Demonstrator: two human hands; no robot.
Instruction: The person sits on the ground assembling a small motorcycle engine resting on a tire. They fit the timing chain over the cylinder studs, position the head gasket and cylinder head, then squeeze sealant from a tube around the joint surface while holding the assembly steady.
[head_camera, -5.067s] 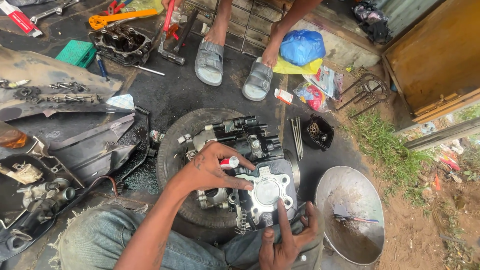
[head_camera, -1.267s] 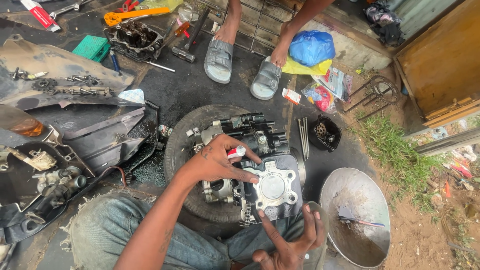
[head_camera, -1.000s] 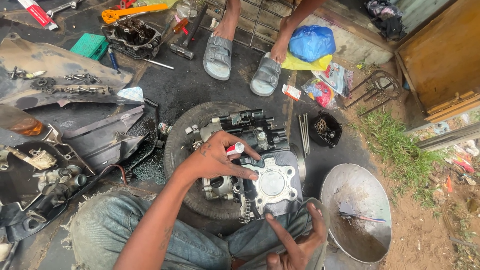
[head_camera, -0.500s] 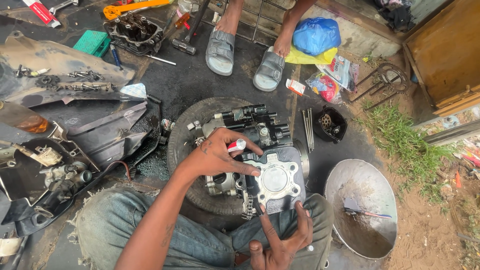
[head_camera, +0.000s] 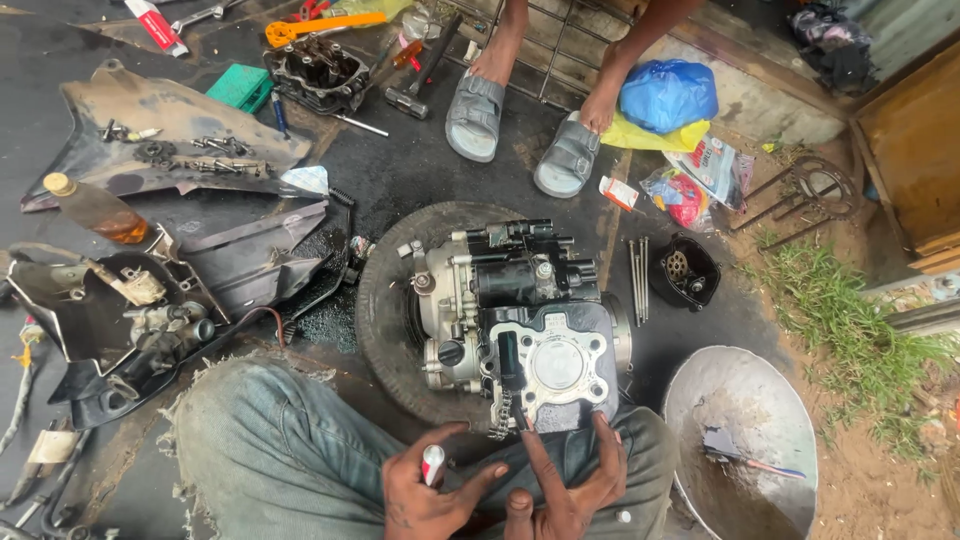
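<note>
A motorcycle engine (head_camera: 520, 310) lies on an old tyre (head_camera: 385, 300) in front of my knees, its cylinder opening facing up. My left hand (head_camera: 425, 490) is low at the frame's bottom edge, closed around a small white tube with a red cap (head_camera: 432, 462). My right hand (head_camera: 570, 480) sits beside it, fingers spread, two fingertips touching the engine's near edge by the cylinder block. My jeans-clad legs (head_camera: 270, 450) frame the tyre.
Another person's feet in grey sandals (head_camera: 520, 130) stand beyond the engine. A metal bowl (head_camera: 740, 440) lies right, a black cup with parts (head_camera: 685, 270) and long bolts (head_camera: 637, 280) beside the tyre. Black fairing panels (head_camera: 150, 300), a brown bottle (head_camera: 95, 208), a cylinder head (head_camera: 315, 72) and tools lie left.
My left hand has drawn back off the top of the engine toward my lap, still gripping the tube. The right hand stays at the engine's near edge. The view has tilted slightly.
</note>
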